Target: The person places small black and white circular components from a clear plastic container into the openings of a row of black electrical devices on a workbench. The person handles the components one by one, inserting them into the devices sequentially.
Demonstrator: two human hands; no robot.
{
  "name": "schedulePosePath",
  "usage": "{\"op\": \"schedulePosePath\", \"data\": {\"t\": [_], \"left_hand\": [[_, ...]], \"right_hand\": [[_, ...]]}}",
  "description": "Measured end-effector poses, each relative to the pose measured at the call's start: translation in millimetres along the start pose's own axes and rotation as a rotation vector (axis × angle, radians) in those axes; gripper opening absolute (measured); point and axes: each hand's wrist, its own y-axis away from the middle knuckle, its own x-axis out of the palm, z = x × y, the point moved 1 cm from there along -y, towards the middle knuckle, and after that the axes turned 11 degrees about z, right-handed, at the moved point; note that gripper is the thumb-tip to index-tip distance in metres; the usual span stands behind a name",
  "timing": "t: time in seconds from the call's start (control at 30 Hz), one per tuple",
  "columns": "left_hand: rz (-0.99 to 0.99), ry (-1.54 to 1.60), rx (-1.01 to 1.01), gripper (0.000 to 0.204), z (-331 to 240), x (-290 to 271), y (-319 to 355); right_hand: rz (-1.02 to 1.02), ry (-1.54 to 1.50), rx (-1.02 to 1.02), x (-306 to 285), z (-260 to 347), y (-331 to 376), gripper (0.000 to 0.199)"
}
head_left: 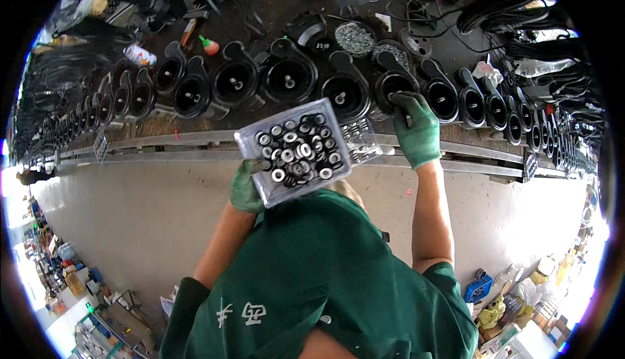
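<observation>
My left hand (245, 193), in a green glove, grips the left edge of a clear plastic box (306, 191). Inside lie many loose small rings (288, 156), some silver-faced and some black. My right hand (418, 132), also gloved in green, reaches to the bench with its fingertips at the mouth of a black round housing (385, 85). Its fingers are bent together, and anything between them is hidden. Similar housings stand on either side, among them one (344, 95) to the left and another (443, 100) to the right, with metal shafts showing in their cups.
A long row of black housings (290, 79) lines the dark bench edge. Beyond it are a dish of grey bits (355, 39), a red bottle with a green tip (209, 46) and a spray can (140, 55). A second clear tray (362, 141) shows behind the box. Black cables (511, 11) lie at the far right.
</observation>
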Motion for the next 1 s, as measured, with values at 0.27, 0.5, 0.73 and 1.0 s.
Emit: {"op": "schedulePosePath", "data": {"t": [0.27,0.5,0.73,1.0], "left_hand": [[0.125,0.075,-0.102,0.075,1,14,-1],[0.231,0.171,-0.211,0.076,11,-7,3],[0.183,0.160,-0.107,0.078,15,-1,9],[0.124,0.049,0.008,0.077,38,-8,-11]], "right_hand": [[0.513,0.027,-0.085,32,139,19,0.032],[0.629,0.069,0.008,41,148,28,0.024],[0.525,-0.240,0.324,4,141,23,0.018],[0.092,-0.115,0.511,-84,-88,12,0.023]]}}
